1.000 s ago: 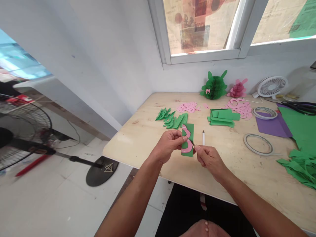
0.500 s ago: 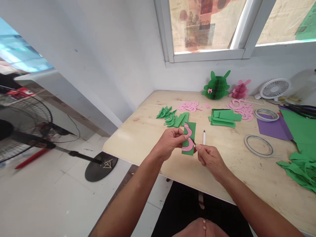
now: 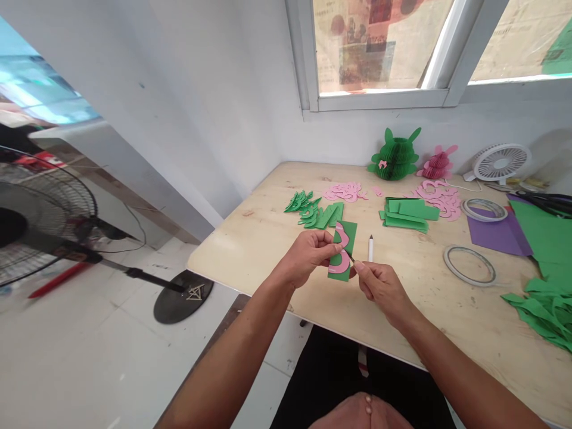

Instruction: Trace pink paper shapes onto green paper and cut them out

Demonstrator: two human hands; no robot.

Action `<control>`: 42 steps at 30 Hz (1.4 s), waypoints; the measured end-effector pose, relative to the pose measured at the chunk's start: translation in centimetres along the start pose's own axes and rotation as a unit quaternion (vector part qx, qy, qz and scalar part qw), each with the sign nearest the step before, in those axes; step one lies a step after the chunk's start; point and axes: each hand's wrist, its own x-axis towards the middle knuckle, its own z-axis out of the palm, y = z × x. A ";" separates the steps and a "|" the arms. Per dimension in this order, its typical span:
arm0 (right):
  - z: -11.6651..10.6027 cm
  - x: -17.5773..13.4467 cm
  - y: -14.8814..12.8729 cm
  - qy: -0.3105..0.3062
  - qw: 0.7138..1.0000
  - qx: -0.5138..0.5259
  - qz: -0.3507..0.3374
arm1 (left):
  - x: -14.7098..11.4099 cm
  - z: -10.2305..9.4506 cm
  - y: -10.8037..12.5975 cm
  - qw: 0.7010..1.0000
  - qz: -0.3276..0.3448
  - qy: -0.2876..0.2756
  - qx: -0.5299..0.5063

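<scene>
Above the near edge of the wooden table, my left hand [image 3: 316, 250] is closed on a green paper strip [image 3: 351, 234]. It pinches a wavy pink paper template [image 3: 341, 262] flat against the strip. My right hand [image 3: 378, 283] is closed on a thin dark-pointed tool [image 3: 351, 258]. The tool's point meets the pink template's edge at its inner notch; the rest of it is hidden in the fingers. Just beyond my right hand lies a white pen with a dark tip [image 3: 370, 247].
Green cut pieces [image 3: 308, 208], pink cut pieces [image 3: 346, 191] and stacked green strips [image 3: 409, 213] lie behind my hands. To the right are tape rolls [image 3: 469, 265], purple paper [image 3: 496, 233] and green scraps [image 3: 543, 310]. Paper figures [image 3: 395, 158] and a small fan [image 3: 503, 161] stand behind.
The view has shifted slightly. The green strip and pink template tilt a little more, while both hands keep nearly the same place and hold.
</scene>
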 end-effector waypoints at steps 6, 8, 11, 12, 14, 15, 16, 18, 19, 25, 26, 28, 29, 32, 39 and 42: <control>-0.1 0.1 0.2 -0.004 1.000 -0.004 -0.006 | 0.0 -0.2 0.1 1.000 0.001 -0.012 0.004; -0.1 0.1 0.3 -0.004 1.000 -0.005 -0.003 | 0.1 -0.3 0.1 1.000 0.001 -0.013 0.004; 0.0 0.1 0.2 -0.002 1.000 -0.008 -0.001 | 0.1 -0.4 0.0 1.000 0.000 -0.014 0.007; 0.0 0.1 0.2 -0.001 1.000 -0.009 -0.001 | 0.1 -0.4 0.0 1.000 0.000 -0.016 0.009; 0.1 0.1 0.2 0.001 1.000 -0.011 -0.003 | 0.1 -0.4 -0.1 1.000 0.000 -0.021 0.010; 0.1 0.1 0.1 0.002 1.000 -0.012 -0.004 | 0.1 -0.5 -0.1 1.000 0.001 -0.022 0.010; 0.1 0.1 0.1 0.002 1.000 -0.012 -0.004 | 0.1 -0.5 -0.1 1.000 0.002 -0.024 0.009; 0.1 0.1 0.0 0.002 1.000 -0.013 -0.003 | 0.1 -0.4 -0.1 1.000 0.006 -0.026 0.007; 0.1 0.1 0.0 0.002 1.000 -0.013 -0.002 | 0.1 -0.4 0.0 1.000 0.007 -0.028 0.006; 0.0 0.1 -0.1 0.008 1.000 -0.011 -0.007 | 0.2 -0.3 0.1 0.999 0.010 -0.030 0.001; 0.0 0.2 0.0 0.006 1.000 -0.009 -0.006 | 0.2 -0.3 0.1 1.000 0.011 -0.029 0.001; 0.0 0.2 0.1 0.001 1.000 -0.003 -0.004 | 0.1 -0.3 0.2 1.000 0.009 -0.028 0.002; -0.1 0.3 0.2 -0.001 1.000 0.000 -0.002 | 0.1 -0.2 0.3 1.000 0.007 -0.027 0.003; -0.1 0.3 0.3 -0.002 1.000 0.003 -0.001 | 0.1 -0.2 0.5 1.000 0.006 -0.029 0.006; -0.1 0.2 0.1 0.002 1.000 -0.006 -0.001 | 0.0 -0.3 0.5 0.999 0.008 -0.033 0.015; -0.1 0.2 0.2 0.002 1.000 -0.014 -0.004 | 0.0 -0.3 0.5 0.999 0.008 -0.032 0.012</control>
